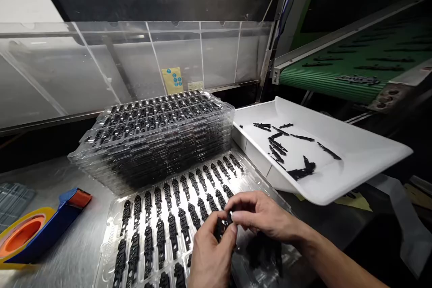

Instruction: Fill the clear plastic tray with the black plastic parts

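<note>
Over the front clear plastic tray (251, 175), both of my hands close on a small black plastic part (221, 227), mostly covered by the fingers. My left hand (213, 252) pinches it from below with thumb and forefinger. From the right, my right hand (265, 216) has its thumb and fingertips pressed together at the upper end of the part. Rows of similar black plastic parts (161, 240) lie in the tray's slots to the left of and beyond my hands. Dark parts below my right wrist are in shadow and hard to make out.
Behind the tray rises a stack of filled clear trays (151, 157). To the right, a white bin (357, 144) holds loose black parts. Beyond it, a green conveyor belt (324, 74) carries more. A blue tape dispenser (50, 234) sits on the metal table (81, 216) at left.
</note>
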`<state>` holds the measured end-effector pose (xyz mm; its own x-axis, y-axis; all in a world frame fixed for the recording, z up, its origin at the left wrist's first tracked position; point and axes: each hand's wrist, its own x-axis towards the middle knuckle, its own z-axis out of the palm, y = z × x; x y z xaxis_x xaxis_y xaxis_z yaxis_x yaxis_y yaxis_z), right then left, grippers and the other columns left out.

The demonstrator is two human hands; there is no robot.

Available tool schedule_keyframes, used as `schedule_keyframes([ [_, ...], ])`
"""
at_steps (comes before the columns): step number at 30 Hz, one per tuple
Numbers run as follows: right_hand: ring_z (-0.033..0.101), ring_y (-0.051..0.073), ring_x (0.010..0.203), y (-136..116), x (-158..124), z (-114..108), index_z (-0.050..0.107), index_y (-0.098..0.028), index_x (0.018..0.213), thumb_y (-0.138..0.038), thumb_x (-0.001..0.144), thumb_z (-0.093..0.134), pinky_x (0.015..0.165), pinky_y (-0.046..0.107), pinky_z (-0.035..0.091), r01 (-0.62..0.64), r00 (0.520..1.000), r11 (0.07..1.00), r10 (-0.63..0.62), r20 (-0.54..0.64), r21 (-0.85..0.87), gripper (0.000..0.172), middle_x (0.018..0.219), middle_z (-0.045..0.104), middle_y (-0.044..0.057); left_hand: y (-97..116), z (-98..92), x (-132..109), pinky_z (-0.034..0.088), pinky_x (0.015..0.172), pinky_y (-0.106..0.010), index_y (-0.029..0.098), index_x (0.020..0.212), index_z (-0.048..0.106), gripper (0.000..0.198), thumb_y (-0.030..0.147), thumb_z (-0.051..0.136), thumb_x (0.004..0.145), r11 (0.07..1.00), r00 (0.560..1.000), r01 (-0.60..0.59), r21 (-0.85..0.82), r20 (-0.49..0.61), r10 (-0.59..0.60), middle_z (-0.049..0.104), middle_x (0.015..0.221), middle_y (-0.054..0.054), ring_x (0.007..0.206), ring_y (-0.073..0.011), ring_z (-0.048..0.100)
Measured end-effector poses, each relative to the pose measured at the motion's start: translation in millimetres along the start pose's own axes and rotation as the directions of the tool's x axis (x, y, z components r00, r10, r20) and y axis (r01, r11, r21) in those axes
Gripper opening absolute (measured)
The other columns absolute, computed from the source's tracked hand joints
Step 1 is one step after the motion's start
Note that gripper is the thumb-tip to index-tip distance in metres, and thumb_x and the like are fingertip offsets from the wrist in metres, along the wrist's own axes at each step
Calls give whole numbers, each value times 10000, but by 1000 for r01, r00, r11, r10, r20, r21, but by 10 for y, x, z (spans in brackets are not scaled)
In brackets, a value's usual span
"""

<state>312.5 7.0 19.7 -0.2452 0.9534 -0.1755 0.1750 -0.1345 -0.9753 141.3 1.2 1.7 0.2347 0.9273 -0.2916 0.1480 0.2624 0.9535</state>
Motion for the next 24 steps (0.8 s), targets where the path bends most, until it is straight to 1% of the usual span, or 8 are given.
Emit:
schedule_keyframes([
  [2,489,83,546,8,-25,-74,665,-163,873,-365,818,619,478,182,382,22,995,998,-16,-94,64,215,657,563,-26,-5,55,60,306,545,-231,176,905,661,359,467,666,694,997,1000,2,78,12,-3,516,658,14,572,-127,419],
  [6,534,109,593,111,-24,-230,626,-180,843,-343,833,590,526,205,426,67,952,996,-79,-297,-52,168,662,568,-22,6,33,164,352,589,-243,164,834,647,321,454,635,697,992,999,45,120,-25,-42,552,662,-3,622,-155,482],
  [11,536,136,555,270,-23,-342,605,-205,950,-323,872,505,544,252,428,-15,856,903,-210,-472,-430,173,650,587,-18,101,-12,300,320,555,-256,206,745,646,236,411,533,778,883,991,19,470,-126,45,566,600,-11,556,-171,482],
  [13,567,150,590,323,-16,-350,621,-202,942,-309,889,476,590,270,440,-30,846,847,-261,-466,-531,187,697,626,0,144,30,368,337,590,-277,216,877,681,230,342,506,797,774,987,17,633,-135,89,644,684,-52,624,-211,550],
  [16,596,170,646,394,-10,-330,634,-193,958,-288,912,453,631,288,444,-51,857,793,-277,-434,-607,210,754,656,25,193,122,463,356,644,-322,212,1093,664,345,268,477,808,588,997,-28,808,-23,80,705,886,-130,775,-281,620],
  [21,566,207,844,442,-10,-244,647,-176,1003,-237,929,458,767,332,425,56,898,638,-369,-240,-768,212,843,643,68,181,112,505,356,635,-333,252,1133,638,353,249,482,816,371,998,-3,928,-19,54,713,937,-130,807,-300,654],
  [22,557,203,865,422,-33,-237,653,-183,972,-219,922,466,792,337,422,70,912,613,-359,-198,-787,197,846,637,63,170,106,495,361,638,-343,247,1133,634,345,245,487,821,353,998,1,935,-22,56,712,933,-133,801,-305,655],
  [24,556,183,856,340,-152,-263,656,-184,886,-205,909,495,808,337,437,80,941,564,-315,-125,-822,164,842,626,47,155,178,490,394,664,-369,221,1120,631,306,236,509,840,454,999,-26,891,5,47,706,907,-129,793,-299,651],
])
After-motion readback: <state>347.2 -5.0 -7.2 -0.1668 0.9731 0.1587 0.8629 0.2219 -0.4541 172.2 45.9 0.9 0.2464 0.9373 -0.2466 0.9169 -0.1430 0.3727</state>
